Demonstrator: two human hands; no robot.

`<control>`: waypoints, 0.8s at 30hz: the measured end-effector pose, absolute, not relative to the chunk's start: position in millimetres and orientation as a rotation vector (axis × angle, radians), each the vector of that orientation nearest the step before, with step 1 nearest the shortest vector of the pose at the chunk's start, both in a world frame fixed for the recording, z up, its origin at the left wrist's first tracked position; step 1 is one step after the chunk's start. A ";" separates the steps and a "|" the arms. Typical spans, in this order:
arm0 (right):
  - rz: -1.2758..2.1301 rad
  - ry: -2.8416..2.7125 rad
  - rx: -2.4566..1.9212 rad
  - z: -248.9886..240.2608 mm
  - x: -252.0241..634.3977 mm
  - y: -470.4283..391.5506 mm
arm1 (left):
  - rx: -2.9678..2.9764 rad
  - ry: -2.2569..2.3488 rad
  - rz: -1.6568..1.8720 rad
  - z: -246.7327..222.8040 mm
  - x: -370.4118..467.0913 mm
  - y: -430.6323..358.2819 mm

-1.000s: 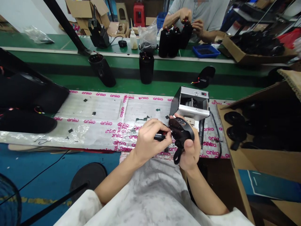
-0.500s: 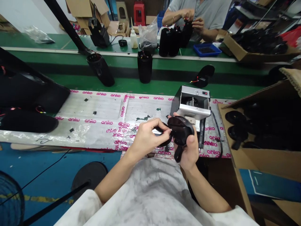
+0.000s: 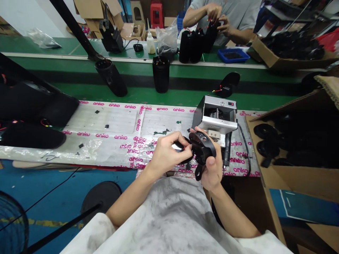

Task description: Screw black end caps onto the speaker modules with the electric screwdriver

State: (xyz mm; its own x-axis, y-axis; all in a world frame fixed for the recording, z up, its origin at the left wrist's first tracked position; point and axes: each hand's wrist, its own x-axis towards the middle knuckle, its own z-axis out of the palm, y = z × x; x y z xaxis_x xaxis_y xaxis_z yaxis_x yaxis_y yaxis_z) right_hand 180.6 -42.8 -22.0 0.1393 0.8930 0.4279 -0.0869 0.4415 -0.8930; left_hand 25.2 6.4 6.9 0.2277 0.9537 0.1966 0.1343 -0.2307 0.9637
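My right hand is wrapped round a black round plastic part with a strap-like loop hanging below it. My left hand pinches at the left side of that part, over a second dark round piece with a shiny face; what lies between the fingertips is too small to tell. Just behind both hands, a silver machine with a red-lit switch stands on the wrapped work surface.
Black cylinders stand or lean on the green belt. A cardboard box of black parts is at the right. Across the bench, a person's hands handle black cylinders. Dark covers lie at the left.
The black part has turned in my right hand, showing a different face with small holes. The cylinders and the dark piece on the belt have shifted slightly left.
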 end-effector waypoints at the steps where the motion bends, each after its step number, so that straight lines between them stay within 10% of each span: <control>1: 0.852 -1.243 -0.845 -21.6 182.1 -42.2 | 1.578 1.053 1.099 9.0 24.4 6.7; 24: 1.185 -1.076 -1.073 16.3 197.4 -44.5 | 1.944 0.967 1.214 12.1 21.7 6.4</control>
